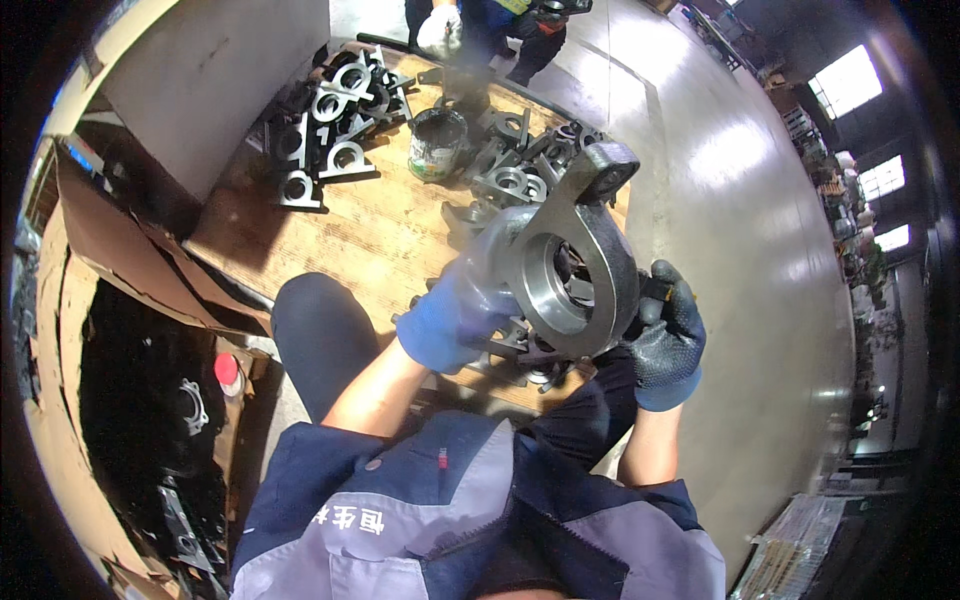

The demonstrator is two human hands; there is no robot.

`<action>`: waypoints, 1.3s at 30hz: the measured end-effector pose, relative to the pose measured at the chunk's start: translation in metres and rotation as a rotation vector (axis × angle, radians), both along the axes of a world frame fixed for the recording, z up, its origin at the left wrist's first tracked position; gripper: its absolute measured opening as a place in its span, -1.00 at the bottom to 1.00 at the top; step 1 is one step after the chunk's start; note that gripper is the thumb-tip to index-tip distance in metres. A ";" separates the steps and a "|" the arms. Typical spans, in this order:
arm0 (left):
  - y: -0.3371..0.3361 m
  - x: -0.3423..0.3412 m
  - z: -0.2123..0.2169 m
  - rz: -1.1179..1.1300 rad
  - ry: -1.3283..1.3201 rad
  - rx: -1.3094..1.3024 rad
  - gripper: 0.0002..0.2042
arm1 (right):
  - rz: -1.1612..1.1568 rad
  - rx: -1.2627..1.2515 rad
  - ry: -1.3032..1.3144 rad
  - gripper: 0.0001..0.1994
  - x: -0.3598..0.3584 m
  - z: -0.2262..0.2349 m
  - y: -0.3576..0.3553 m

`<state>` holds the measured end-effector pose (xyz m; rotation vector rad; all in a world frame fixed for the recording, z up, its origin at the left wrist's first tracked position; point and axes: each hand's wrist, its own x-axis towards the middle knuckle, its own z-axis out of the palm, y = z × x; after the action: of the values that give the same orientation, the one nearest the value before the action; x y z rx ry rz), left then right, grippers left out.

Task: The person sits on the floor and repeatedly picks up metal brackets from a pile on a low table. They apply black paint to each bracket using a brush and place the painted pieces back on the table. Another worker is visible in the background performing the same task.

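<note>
A dark grey metal bracket (588, 228) with a large round bore and a lug at its upper end is held up in front of me above the bench. My left hand (462, 300), in a blue glove with a grey coating, grips its left side, with some fingers hidden behind the metal. Close to the bracket's right edge is my right hand (668, 345), in a dark dotted glove with blue cuff. Its fingers are curled round a small dark object I cannot make out. Below the bracket, several metal parts (540, 365) lie near the bench's front edge.
The wooden bench (330, 235) carries a pile of ring brackets (345, 158) at left and more metal parts (510, 182) at right. Between them stands a dirty paint can (436, 150). Another person's white-gloved hand (440, 30) is beyond. An open cardboard box (120, 240) stands at left.
</note>
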<state>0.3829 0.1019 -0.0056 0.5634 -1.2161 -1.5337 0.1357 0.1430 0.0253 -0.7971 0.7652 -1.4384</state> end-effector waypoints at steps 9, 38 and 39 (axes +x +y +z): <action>-0.003 0.011 -0.002 0.056 -0.094 -0.109 -0.22 | 0.126 -0.070 0.138 -0.64 0.003 -0.006 -0.022; -0.014 0.013 -0.007 0.195 -0.103 -0.400 -0.40 | 0.213 -0.242 0.373 -0.67 0.012 0.018 -0.050; -0.014 0.011 -0.007 0.223 -0.097 -0.431 -0.45 | 0.184 -0.283 0.488 -0.66 0.006 0.017 -0.049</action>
<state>0.3943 0.0877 -0.0127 0.4699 -1.4540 -1.0269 0.1421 0.0941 0.0428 -1.4332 0.8339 -1.2114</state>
